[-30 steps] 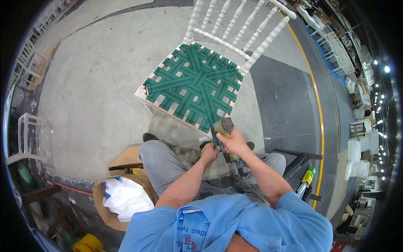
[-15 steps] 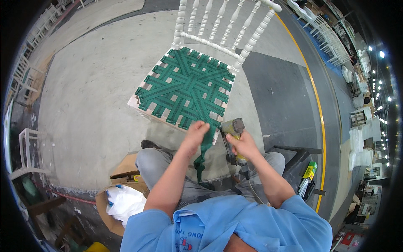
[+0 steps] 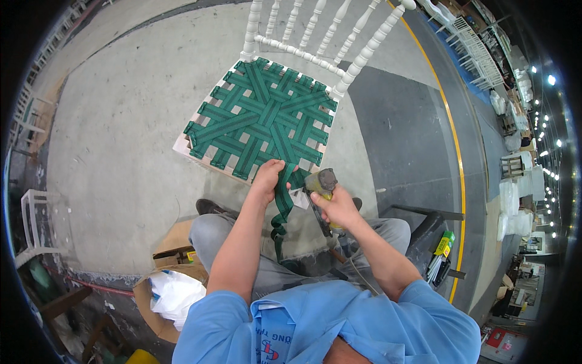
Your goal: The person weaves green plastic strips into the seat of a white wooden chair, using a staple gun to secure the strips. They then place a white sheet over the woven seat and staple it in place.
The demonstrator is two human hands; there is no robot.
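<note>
In front of me stands a white wooden chair point(image 3: 364, 56) with turned spindles in its back. Green webbing straps point(image 3: 270, 112) are woven across its seat, with diagonal bands crossing over them. My left hand point(image 3: 267, 180) grips a loose webbing strap point(image 3: 282, 200) near the seat's front edge, and its free end hangs curling between my legs. My right hand point(image 3: 338, 207) is wrapped round the handle of a pneumatic staple gun point(image 3: 321, 184), whose head is at the seat's near right corner. The gun's nose is partly hidden, so contact with the strap cannot be made out.
A cardboard box holding white plastic point(image 3: 177, 297) stands at my left. To my right, a dark stand point(image 3: 427, 233) holds a green box point(image 3: 445, 244) and tools. An air hose point(image 3: 362, 277) runs from the gun past my leg. A white chair frame point(image 3: 37, 221) is at far left.
My left hand has shifted left and slightly up with the strap. The staple gun has moved left to the seat corner. The chair appears a little further left and higher.
</note>
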